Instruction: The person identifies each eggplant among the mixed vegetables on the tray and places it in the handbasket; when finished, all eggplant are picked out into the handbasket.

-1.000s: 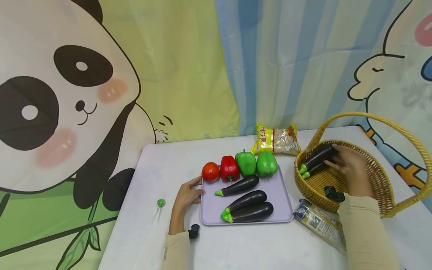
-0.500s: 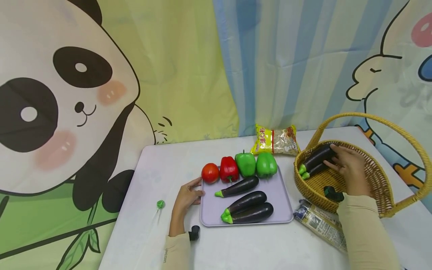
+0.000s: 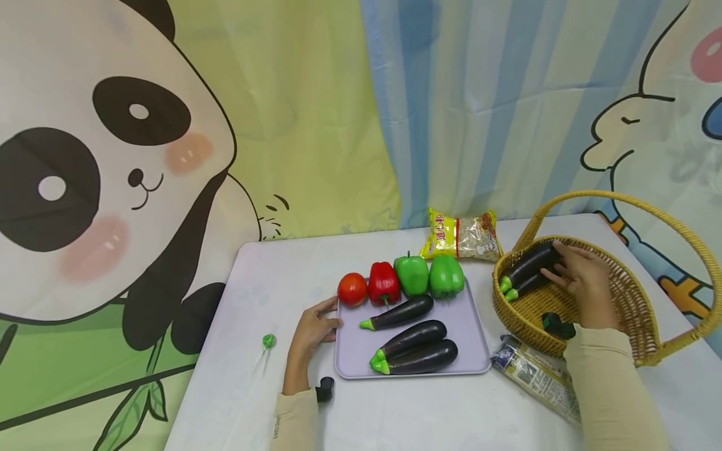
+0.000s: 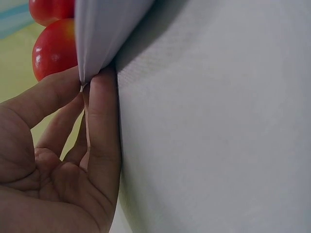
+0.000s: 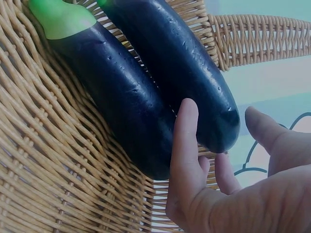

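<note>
Pinching the tray (image 3: 470,332) at nine o'clock is the left hand (image 3: 313,327); three eggplants (image 3: 415,336) lie on the tray. At three o'clock I see the basket (image 3: 524,321), where the right hand (image 3: 586,277), fingers loosely parted, straddles one of two more eggplants (image 3: 530,264). Peppers (image 3: 412,277) stand at twelve; a yellow packet (image 3: 461,237) lies beyond.

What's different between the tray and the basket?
The tray is pale purple; the basket is yellowish-tan. The tray looks smooth and shallow; the basket is woven, deeper, with an arched handle. The tray carries three eggplants; the basket has two. Both contain eggplants.
</note>
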A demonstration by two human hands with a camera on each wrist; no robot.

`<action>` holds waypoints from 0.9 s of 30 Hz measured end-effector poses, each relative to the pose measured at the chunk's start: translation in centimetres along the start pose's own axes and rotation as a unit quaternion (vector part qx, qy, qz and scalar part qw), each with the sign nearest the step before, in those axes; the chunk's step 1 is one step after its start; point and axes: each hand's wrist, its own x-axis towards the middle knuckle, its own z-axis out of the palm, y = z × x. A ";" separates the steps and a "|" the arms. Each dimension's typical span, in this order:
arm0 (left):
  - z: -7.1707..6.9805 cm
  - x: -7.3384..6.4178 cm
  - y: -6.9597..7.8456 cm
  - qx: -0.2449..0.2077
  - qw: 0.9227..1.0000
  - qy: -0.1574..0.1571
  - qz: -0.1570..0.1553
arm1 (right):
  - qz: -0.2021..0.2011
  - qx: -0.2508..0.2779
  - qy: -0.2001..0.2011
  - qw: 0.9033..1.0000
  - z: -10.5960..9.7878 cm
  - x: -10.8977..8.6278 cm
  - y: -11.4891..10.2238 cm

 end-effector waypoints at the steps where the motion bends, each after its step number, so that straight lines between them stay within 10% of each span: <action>1: 0.0 0.0 0.0 0.001 1.000 0.000 0.001 | 0.004 0.004 -0.002 1.000 0.0 -0.2 -0.2; 8: -0.1 0.0 0.2 -0.001 1.000 -0.002 0.000 | 0.033 -0.010 0.017 0.999 0.8 -2.3 -1.6; 16: -0.2 -0.1 0.3 -0.002 1.000 0.001 0.004 | 0.071 0.000 -0.059 0.996 1.6 -7.1 -4.2; 27: 0.0 -0.2 0.2 -0.008 1.000 -0.002 0.002 | 0.005 0.032 -0.191 0.981 3.2 -13.8 -4.5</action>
